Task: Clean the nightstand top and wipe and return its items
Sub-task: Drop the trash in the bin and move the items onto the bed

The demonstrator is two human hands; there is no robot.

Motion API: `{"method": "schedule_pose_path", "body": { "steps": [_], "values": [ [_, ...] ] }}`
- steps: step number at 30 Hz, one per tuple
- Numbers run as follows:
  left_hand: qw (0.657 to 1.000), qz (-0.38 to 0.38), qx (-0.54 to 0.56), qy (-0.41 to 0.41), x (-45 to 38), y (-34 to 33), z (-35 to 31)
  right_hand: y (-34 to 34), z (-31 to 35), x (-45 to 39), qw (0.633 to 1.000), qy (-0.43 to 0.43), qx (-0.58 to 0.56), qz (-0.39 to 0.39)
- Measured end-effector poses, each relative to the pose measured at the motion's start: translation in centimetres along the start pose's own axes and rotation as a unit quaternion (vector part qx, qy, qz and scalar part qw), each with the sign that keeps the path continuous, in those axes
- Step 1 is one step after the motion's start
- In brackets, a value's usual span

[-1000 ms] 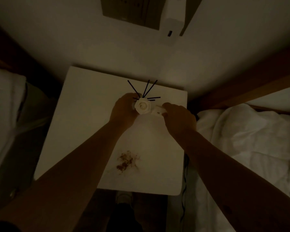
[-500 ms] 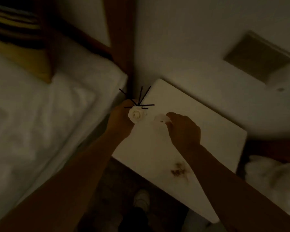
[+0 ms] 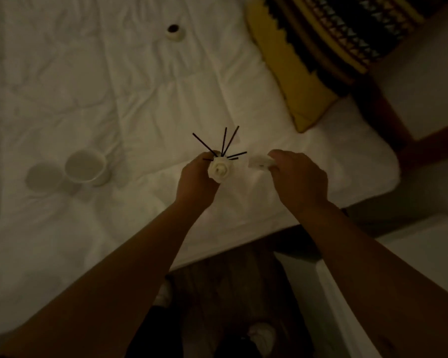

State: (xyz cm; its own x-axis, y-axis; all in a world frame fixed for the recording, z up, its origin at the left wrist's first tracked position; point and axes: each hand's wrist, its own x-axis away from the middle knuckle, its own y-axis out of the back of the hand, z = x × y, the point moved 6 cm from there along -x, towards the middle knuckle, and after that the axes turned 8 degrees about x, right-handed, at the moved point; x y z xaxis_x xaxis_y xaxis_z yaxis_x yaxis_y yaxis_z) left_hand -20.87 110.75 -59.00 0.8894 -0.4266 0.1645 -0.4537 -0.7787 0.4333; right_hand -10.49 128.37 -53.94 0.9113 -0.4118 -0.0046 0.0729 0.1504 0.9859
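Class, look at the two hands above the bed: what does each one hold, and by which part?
Left hand grips the reed diffuser around its white body, sticks pointing away. Right hand pinches one end of a folded white wipe.

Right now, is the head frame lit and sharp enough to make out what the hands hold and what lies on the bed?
Head view: dim, warm and underexposed. The diffuser in the left hand reads clearly, dark reeds crisp against the bed. The white piece in the right hand is soft. The cup casts a faint shadow; the pillow is motion-blurred.
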Motion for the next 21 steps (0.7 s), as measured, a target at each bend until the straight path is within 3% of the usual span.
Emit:
{"method": "schedule_pose_path", "body": {
  "steps": [11, 21],
  "values": [
    [0.988, -0.137, 0.008, 0.077, -3.7, 11.0, 8.9, -6.4, 12.6, -6.9, 0.989, 0.133, 0.047, 0.043],
    [0.991, -0.109, 0.037, 0.075, -5.2, 12.1, 12.6, -10.2, 16.3, -9.2, 0.982, 0.148, 0.071, 0.089]
  ]
}}
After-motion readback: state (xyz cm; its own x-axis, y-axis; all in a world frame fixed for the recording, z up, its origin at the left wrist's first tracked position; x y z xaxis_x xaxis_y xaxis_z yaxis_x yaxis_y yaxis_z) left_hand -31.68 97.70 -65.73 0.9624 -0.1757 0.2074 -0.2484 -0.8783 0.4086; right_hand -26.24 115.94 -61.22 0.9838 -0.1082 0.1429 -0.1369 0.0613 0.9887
